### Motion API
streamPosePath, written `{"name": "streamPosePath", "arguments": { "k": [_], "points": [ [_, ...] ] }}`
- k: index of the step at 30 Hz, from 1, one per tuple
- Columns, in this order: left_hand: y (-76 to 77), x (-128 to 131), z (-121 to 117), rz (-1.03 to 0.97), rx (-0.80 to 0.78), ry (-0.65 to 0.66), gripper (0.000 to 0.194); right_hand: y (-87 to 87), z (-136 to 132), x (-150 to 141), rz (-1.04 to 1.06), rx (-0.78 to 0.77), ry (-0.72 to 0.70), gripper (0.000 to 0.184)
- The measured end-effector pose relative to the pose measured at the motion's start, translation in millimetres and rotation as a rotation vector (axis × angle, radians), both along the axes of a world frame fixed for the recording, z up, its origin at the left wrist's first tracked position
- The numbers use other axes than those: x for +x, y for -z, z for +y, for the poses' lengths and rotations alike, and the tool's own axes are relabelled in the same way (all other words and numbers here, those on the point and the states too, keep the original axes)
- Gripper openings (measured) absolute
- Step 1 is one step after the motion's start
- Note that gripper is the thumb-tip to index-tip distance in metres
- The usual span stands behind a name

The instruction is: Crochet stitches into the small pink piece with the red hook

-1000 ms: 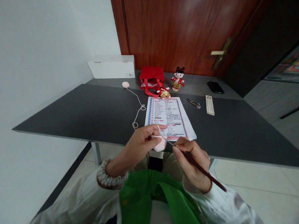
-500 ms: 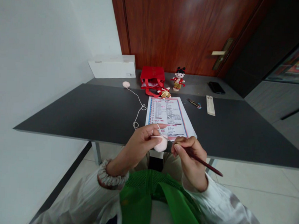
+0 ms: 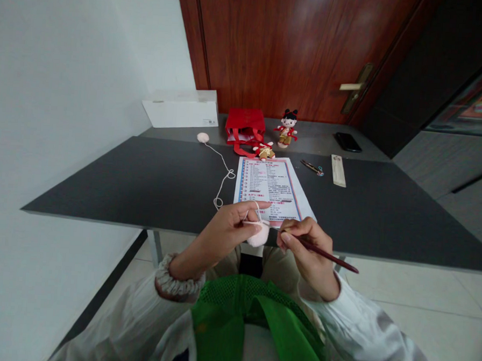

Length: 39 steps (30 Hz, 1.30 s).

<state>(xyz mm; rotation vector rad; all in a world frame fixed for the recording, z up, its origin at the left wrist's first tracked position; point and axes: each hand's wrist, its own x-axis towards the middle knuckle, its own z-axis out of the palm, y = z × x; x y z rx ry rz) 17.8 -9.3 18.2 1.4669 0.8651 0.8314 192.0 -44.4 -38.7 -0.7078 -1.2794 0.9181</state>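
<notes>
My left hand (image 3: 233, 221) pinches a small pale pink crochet piece (image 3: 258, 236) just over the table's front edge. A strand of pale yarn loops over its outstretched index finger. Between the fingers of my right hand (image 3: 307, 249) is a crochet hook with a dark reddish-brown handle (image 3: 336, 258), its thin metal end reaching to the top edge of the piece. The very tip is too small to make out. Yarn (image 3: 223, 185) trails across the table to a small pale ball of yarn (image 3: 203, 138) at the back left.
A printed pattern sheet (image 3: 271, 185) lies beyond my hands on the dark table (image 3: 164, 182). Behind it are a red bag (image 3: 245, 124), a crocheted doll (image 3: 288, 129) and a headless doll body (image 3: 264, 150). Small scissors (image 3: 312, 167), a beige strip (image 3: 338, 170), a phone (image 3: 348, 142) and a white box (image 3: 182, 110) lie around.
The hook's handle has swung up a little at its rear end, and my right hand has turned slightly with it. My left hand keeps its hold on the crochet piece.
</notes>
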Motion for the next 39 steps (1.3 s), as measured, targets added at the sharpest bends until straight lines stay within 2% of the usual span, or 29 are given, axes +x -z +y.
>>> {"name": "streamPosePath", "arguments": {
  "k": [3,5,6,8,10,13,15,17,19,22,27,32,37,39],
  "points": [
    [0.2,0,-1,0.000,-0.032,0.025,0.006,-1.0,1,-1,-0.188,0.264,0.024,0.019],
    [2.3,1,-2,-0.055,-0.110,0.049,0.023,-0.9,2,-1,-0.268,0.401,0.014,0.021],
    [3.8,2,-2,-0.094,-0.154,0.058,0.030,-0.3,3,-2,-0.272,0.423,0.031,0.021],
    [7.1,3,-2,-0.179,-0.221,0.062,0.037,2.4,3,-4,-0.242,0.410,0.112,0.021],
    [10.3,4,-1,-0.242,-0.246,0.051,0.029,6.5,3,-7,-0.248,0.395,0.164,0.019],
    [13.7,4,-1,-0.287,-0.252,0.011,0.008,12.0,2,-11,-0.246,0.377,0.141,0.019],
    [14.6,4,-2,-0.328,-0.285,-0.001,0.006,13.0,2,-16,-0.102,0.320,0.104,0.018],
    [14.1,4,-2,-0.388,-0.334,0.014,0.013,10.9,2,-20,0.143,0.194,0.035,0.015],
    [12.7,4,-2,-0.427,-0.379,0.040,0.023,6.6,3,-23,0.360,0.005,-0.098,0.012],
    [10.5,5,-1,-0.433,-0.410,0.060,0.028,0.3,8,-20,0.510,-0.193,-0.309,0.014],
    [9.1,4,-2,-0.350,-0.321,0.051,0.026,-5.2,19,-1,0.423,-0.176,-0.435,0.013],
    [5.4,1,-4,-0.204,-0.216,0.010,0.025,-9.8,25,8,0.333,-0.154,-0.451,0.015],
    [1.3,-2,-2,-0.110,-0.139,0.043,0.001,-9.6,25,8,0.376,-0.199,-0.484,0.014],
    [0.0,-3,-1,-0.080,-0.131,0.058,0.007,-8.4,26,11,0.345,-0.171,-0.486,0.014]
  ]
}}
